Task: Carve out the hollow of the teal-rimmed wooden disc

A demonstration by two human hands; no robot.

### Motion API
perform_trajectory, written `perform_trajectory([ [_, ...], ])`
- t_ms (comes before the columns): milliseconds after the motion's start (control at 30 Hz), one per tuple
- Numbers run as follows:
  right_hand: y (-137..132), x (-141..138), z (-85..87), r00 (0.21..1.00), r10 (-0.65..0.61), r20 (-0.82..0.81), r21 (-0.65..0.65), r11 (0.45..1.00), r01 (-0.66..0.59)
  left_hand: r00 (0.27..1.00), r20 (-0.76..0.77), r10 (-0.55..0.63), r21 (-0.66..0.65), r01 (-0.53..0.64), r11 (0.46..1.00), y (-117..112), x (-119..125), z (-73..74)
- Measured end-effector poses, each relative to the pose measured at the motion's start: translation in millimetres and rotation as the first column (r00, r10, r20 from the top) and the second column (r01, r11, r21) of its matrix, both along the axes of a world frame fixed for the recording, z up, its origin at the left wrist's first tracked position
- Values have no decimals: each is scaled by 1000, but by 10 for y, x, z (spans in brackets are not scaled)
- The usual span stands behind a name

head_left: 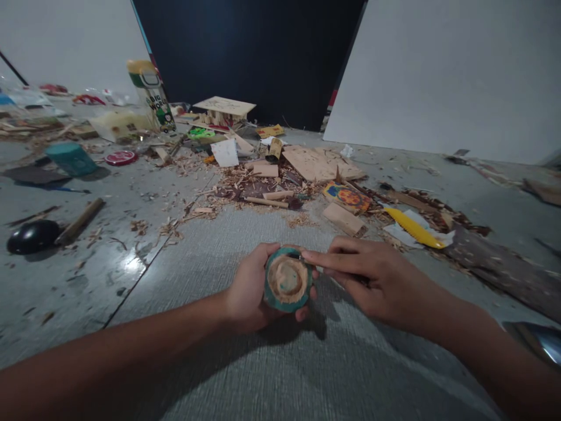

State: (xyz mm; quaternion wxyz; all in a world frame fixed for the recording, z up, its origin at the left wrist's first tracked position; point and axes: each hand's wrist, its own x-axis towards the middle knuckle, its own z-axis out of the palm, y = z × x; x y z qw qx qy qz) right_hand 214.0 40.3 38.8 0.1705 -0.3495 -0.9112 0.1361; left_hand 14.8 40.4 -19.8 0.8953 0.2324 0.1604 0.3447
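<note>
My left hand [256,286] wraps around a round wooden piece [287,279] with a teal painted rim. Its top face, turned toward me, is roughly hollowed, with a ring-shaped groove around a raised middle. My right hand [372,275] is closed at the piece's upper right edge, index finger stretched along a small metal-tipped tool [301,256]. The tip meets the inside of the rim; the rest of the tool is mostly hidden by my fingers.
Wood shavings and offcuts [265,171] lie ahead on the grey floor. A yellow-handled saw [414,228] and a colourful box [347,197] are at right. At left are a teal cylinder [71,159], a black rounded object [34,236] and a wooden stick [81,221]. A bottle [153,96] stands behind.
</note>
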Motion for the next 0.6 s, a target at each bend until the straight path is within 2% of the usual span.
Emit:
perform_trajectory([
  [233,23,-29,-39,997,-47,-56,-125,991,39,1000,-18,-3,-17,3,1000,10,-12,5],
  [433,36,-4,-82,998,54,-33,-11,998,-55,999,5,-50,-45,50,998,19,-24,20],
  [600,35,-23,-56,999,-31,-39,-127,992,26,999,-29,-45,-49,44,998,14,-12,25],
])
